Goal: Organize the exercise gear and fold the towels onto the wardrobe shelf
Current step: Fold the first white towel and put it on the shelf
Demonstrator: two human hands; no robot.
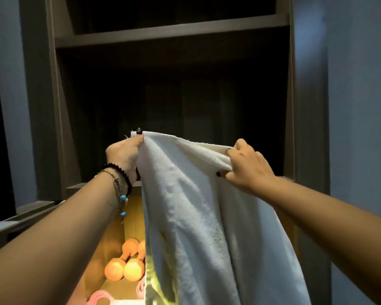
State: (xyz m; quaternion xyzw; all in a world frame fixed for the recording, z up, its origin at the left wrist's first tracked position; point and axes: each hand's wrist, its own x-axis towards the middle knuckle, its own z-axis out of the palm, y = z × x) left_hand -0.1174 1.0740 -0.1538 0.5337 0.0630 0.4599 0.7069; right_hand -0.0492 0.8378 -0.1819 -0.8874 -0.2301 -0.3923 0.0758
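A white towel [198, 216] hangs in front of the open wardrobe, stretched by its top edge between both hands. My left hand [124, 154] pinches the towel's upper left corner. My right hand [248, 165] grips the bunched upper right corner. The cloth drops down past the bottom of the view and hides most of the lit wooden compartment [134, 214] below. Two orange dumbbells [128, 260] lie in that compartment, left of the towel. A pink looped item [97, 298] shows at the bottom edge; what it is I cannot tell.
The dark wardrobe has a deep shelf opening [174, 95] straight ahead and a higher shelf board [172, 31] above it. Its side panels [53, 106] stand left and right. A blue wall [361, 106] is on the right. A grey ledge [26, 212] runs at the lower left.
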